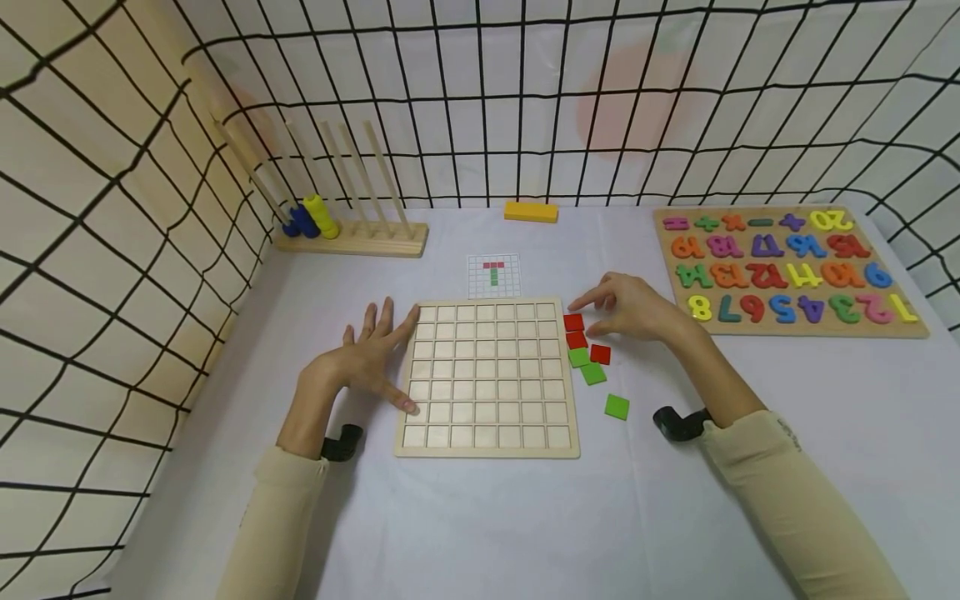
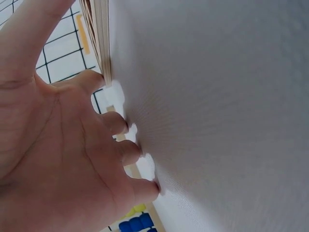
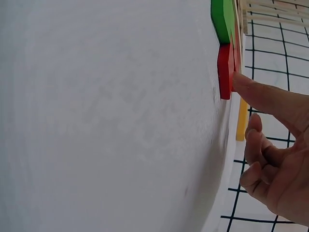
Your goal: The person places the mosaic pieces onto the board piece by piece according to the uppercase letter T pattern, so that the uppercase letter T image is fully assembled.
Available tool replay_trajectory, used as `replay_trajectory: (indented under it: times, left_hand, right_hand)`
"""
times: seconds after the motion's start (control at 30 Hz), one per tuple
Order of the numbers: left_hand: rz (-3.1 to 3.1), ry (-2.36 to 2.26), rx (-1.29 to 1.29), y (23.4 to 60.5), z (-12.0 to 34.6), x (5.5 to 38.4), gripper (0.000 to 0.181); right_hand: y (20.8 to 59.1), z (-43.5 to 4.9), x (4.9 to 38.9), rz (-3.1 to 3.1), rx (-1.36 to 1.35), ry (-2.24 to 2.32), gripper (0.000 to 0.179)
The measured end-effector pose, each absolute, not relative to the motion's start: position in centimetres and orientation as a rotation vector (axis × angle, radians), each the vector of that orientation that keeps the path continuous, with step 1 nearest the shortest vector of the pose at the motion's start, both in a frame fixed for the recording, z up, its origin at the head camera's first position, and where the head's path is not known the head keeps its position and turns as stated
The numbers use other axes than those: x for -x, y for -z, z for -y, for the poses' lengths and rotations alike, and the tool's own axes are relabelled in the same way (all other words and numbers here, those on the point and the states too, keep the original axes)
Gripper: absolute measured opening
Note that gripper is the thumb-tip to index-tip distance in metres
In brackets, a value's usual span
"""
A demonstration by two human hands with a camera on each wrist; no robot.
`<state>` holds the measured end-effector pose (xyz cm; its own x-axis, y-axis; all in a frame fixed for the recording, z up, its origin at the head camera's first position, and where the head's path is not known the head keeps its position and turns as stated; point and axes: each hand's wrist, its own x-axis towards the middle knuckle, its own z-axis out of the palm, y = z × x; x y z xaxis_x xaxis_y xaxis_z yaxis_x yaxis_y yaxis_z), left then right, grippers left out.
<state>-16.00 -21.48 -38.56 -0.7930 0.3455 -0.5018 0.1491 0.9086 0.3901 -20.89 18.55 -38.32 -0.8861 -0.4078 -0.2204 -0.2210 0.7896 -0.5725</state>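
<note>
A wooden grid board point(image 1: 487, 452) lies on the white table with its cells bare. My left hand point(image 1: 367, 354) rests with spread fingers along its left edge, thumb on the board's lower left and index finger at the upper corner. To the right of the board lie three red tiles and three green ones. My right hand point(image 1: 626, 308) hovers over the topmost red tile point(image 1: 573, 322), index finger and thumb apart on either side of it. In the right wrist view, the thumb overlaps a red tile point(image 3: 224, 72) beside a green tile point(image 3: 221, 21).
Above the board lies a pattern card point(image 1: 493, 287) with a red and green T shape. A yellow block point(image 1: 531, 212) is at the back. The bead stand point(image 1: 360, 243) stands back left, a number puzzle point(image 1: 787, 325) at right. Black netting point(image 1: 480, 100) encloses the far side.
</note>
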Motion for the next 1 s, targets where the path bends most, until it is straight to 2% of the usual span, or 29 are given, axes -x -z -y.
replay_trajectory:
  times: [1.0]
  left_hand:
    - [-2.474, -0.447, -0.36, 38.6, 21.6, 16.0, 0.151]
  right_hand:
    - [38.3, -18.7, 22.1, -2.587, 0.438, 0.811, 0.034]
